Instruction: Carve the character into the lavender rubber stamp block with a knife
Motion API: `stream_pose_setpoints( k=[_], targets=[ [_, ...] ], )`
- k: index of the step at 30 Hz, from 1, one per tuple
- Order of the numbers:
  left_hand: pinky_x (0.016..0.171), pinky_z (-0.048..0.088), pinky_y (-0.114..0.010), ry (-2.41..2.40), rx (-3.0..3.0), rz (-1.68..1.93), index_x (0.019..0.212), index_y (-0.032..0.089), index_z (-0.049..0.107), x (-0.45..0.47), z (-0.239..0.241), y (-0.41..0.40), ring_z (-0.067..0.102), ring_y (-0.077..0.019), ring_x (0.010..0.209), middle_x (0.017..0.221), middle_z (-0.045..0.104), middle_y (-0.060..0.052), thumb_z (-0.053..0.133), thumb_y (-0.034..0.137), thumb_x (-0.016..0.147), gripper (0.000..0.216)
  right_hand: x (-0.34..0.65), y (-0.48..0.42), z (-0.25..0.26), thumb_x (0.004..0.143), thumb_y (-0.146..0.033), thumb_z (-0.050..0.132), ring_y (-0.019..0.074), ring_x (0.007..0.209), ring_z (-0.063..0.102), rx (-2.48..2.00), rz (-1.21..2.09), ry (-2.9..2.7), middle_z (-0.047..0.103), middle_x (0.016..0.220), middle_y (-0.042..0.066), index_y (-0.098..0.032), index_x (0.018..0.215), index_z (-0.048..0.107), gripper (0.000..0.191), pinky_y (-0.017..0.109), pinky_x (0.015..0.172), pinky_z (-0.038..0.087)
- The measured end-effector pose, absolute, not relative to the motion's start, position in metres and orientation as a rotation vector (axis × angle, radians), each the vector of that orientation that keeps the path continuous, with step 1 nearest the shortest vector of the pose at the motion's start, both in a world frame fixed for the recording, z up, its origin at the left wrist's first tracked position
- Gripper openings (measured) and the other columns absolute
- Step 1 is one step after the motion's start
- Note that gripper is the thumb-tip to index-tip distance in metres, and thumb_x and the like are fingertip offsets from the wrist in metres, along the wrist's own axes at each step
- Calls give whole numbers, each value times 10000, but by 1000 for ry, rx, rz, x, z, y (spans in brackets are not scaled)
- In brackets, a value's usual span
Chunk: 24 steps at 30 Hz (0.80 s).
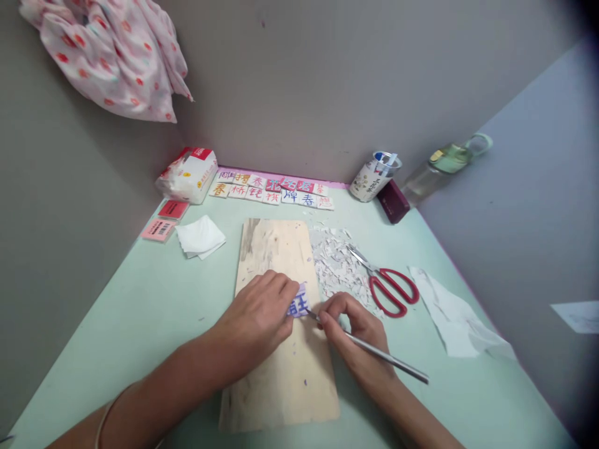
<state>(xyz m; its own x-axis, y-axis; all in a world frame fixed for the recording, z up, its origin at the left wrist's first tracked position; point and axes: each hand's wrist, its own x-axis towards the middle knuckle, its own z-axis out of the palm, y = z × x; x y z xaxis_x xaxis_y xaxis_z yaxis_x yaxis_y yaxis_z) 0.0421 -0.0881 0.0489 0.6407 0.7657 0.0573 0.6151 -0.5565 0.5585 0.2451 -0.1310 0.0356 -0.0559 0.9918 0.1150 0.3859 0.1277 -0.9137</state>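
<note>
On a wooden board (276, 249) lies a small purple tile (297, 302) with a dark blue character on it. My left hand (264, 312) grips the tile's left side, its fingers closed and partly covering it. Between the fingertips of my right hand (353, 333) is a slim metal craft knife (388, 357). The knife's tip touches or nearly touches the tile's right edge, and its handle slants down to the right. Tiny purple scraps are scattered over the board.
White shavings (339, 262) lie right of the board, beside red-handled scissors (388, 280). Character tiles (271, 187) line the back. Around them are tissues (200, 237), a tissue pack (189, 174), a cup (374, 178), a dark red box (394, 202) and a bottle (444, 162).
</note>
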Motion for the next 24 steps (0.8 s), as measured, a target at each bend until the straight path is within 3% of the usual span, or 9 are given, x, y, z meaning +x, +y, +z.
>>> stream_pose_setpoints(
  k=[3, 6, 10, 15, 24],
  targets=[
    [903, 508, -449, 940, 2331, 410, 1120, 166, 575, 43, 47, -88, 539, -285, 1090, 1084, 618, -94, 507, -11, 824, 352, 250, -131, 38, 936, -212, 594, 165, 742, 562, -1350, 910, -1610, 599, 766, -15, -227, 744, 509, 211, 295, 681, 420],
    [1032, 498, -378, 772, 2272, 442, 1248, 218, 524, 39, 39, -86, 517, -218, 1225, 1232, 617, -57, 542, -10, 839, 469, 252, -131, 40, 956, -203, 588, 155, 749, 555, -1297, 927, -1628, 593, 789, -18, -228, 764, 505, 211, 286, 685, 422],
    [1197, 388, -431, 718, 2195, 475, 1416, 209, 422, 28, 24, -81, 413, -237, 1405, 1445, 527, -101, 718, 93, 835, 662, 245, -135, 44, 961, -181, 577, 145, 723, 567, -1237, 941, -1685, 598, 778, -16, -226, 752, 476, 236, 275, 667, 435],
    [1176, 425, -453, 738, 2114, 495, 1413, 220, 455, 22, 16, -74, 472, -228, 1383, 1438, 536, -121, 661, 121, 919, 545, 237, -140, 42, 947, -143, 566, 157, 680, 566, -1174, 793, -1923, 604, 780, 12, -224, 802, 520, 172, 285, 603, 436],
    [1199, 392, -506, 674, 2108, 547, 1454, 262, 443, 20, 8, -75, 421, -242, 1435, 1480, 539, -107, 600, 96, 931, 571, 242, -138, 39, 896, -27, 558, 187, 663, 564, -1018, 547, -2128, 619, 734, 29, -232, 857, 513, 213, 302, 573, 438]
  ],
)
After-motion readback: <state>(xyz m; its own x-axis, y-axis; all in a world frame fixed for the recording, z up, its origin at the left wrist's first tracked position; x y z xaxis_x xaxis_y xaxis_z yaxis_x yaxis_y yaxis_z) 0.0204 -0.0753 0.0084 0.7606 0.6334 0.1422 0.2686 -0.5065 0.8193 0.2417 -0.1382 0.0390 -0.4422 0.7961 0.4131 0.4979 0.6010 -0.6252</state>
